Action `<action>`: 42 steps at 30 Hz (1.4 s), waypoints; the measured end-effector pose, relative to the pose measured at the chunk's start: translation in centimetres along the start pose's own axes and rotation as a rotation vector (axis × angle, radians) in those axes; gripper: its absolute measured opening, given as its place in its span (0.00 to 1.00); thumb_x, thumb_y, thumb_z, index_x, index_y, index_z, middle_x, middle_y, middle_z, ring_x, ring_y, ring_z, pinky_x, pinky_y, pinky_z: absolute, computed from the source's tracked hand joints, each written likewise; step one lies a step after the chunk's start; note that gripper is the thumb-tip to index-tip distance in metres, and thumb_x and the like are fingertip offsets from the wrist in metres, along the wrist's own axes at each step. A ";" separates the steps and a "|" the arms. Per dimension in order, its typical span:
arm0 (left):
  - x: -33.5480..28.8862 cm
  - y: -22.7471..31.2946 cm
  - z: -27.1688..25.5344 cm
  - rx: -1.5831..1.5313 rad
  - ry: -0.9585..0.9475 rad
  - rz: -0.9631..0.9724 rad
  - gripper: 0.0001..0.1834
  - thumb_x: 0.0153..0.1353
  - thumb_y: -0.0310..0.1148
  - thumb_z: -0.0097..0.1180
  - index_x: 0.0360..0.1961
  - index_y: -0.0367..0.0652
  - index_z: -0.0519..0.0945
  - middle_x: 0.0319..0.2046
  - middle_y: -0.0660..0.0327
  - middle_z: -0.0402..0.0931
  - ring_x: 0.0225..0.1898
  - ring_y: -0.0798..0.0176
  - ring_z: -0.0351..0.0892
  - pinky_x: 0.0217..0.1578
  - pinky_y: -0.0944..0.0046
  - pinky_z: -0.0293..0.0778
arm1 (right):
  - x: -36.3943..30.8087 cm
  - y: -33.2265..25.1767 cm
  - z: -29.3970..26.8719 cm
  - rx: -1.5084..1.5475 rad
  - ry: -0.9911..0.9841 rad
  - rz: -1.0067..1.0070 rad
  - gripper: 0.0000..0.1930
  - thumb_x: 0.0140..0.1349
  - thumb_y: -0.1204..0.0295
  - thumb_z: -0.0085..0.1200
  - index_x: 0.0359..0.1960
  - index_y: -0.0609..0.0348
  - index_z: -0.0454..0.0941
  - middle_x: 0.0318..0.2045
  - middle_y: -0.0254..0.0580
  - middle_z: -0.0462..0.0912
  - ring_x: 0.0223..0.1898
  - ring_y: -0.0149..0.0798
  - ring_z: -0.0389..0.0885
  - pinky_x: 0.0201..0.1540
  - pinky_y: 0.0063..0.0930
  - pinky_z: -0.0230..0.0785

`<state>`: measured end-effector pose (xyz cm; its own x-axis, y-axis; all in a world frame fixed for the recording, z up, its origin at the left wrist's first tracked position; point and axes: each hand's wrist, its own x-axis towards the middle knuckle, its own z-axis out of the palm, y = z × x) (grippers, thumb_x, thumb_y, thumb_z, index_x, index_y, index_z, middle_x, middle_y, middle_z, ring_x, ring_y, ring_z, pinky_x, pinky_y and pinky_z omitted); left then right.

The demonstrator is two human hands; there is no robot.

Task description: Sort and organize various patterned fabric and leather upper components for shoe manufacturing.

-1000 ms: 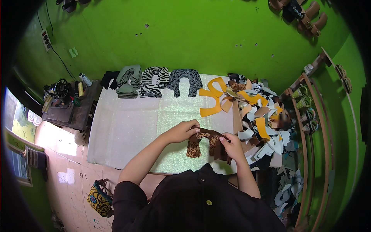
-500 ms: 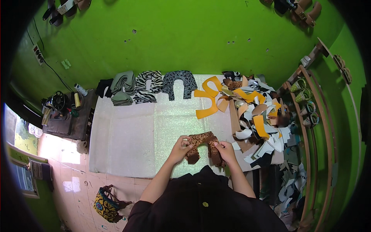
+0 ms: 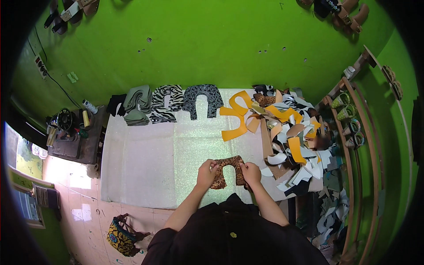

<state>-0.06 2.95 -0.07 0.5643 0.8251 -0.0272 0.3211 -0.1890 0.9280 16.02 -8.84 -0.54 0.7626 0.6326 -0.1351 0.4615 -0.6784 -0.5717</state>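
Note:
Between my hands is a brown leopard-print fabric piece point(image 3: 229, 161), cut in an arch shape with its two legs toward me. It is at the near edge of the white-covered table point(image 3: 141, 168). My left hand point(image 3: 206, 173) pinches its left side, and my right hand point(image 3: 251, 172) pinches the right side near the top. Beyond them at the back lie a dark grey patterned arch-shaped stack point(image 3: 202, 93), zebra-print pieces point(image 3: 167, 96) and folded grey-green pieces point(image 3: 138, 99). Yellow-orange curved cut pieces point(image 3: 234, 134) are right of these.
A heap of mixed offcuts point(image 3: 298, 132) covers the table's right side, some fallen beside it. A wooden rack point(image 3: 349, 176) with sandals point(image 3: 346, 111) stands at the right. At the left is a sewing machine point(image 3: 66, 119) on a dark stand. A patterned stool point(image 3: 121, 236) is on the tiled floor.
The leopard-print piece has been straightened from a crumpled, uneven hold into a flatter arch. My right hand has moved slightly left. The view has shifted a little.

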 end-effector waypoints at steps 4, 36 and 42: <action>-0.4 0.2 0.3 0.194 0.036 0.049 0.10 0.54 0.31 0.57 0.35 0.40 0.73 0.27 0.55 0.74 0.31 0.54 0.76 0.32 0.60 0.72 | -0.2 0.3 0.2 -0.141 0.013 -0.003 0.21 0.55 0.52 0.52 0.16 0.57 0.73 0.15 0.48 0.76 0.22 0.51 0.76 0.27 0.42 0.63; -1.2 10.8 -6.2 -0.390 -0.470 -0.013 0.11 0.59 0.28 0.51 0.41 0.37 0.78 0.35 0.63 0.74 0.34 0.72 0.72 0.36 0.71 0.69 | -4.0 -9.8 -10.5 1.174 -0.409 -0.172 0.16 0.52 0.86 0.40 0.43 0.67 0.70 0.39 0.41 0.76 0.45 0.32 0.75 0.50 0.23 0.65; -1.0 12.2 -6.3 0.065 0.177 0.179 0.09 0.56 0.31 0.56 0.36 0.40 0.77 0.23 0.62 0.67 0.26 0.65 0.67 0.33 0.69 0.67 | -5.8 -10.6 -9.4 1.073 -0.031 -0.276 0.16 0.61 0.81 0.45 0.51 0.68 0.67 0.44 0.48 0.78 0.36 0.27 0.76 0.41 0.17 0.67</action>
<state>-1.47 3.18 13.65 0.4764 0.8548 0.2060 0.2797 -0.3694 0.8862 10.99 -8.85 13.88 0.6754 0.7316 0.0929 -0.0302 0.1534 -0.9877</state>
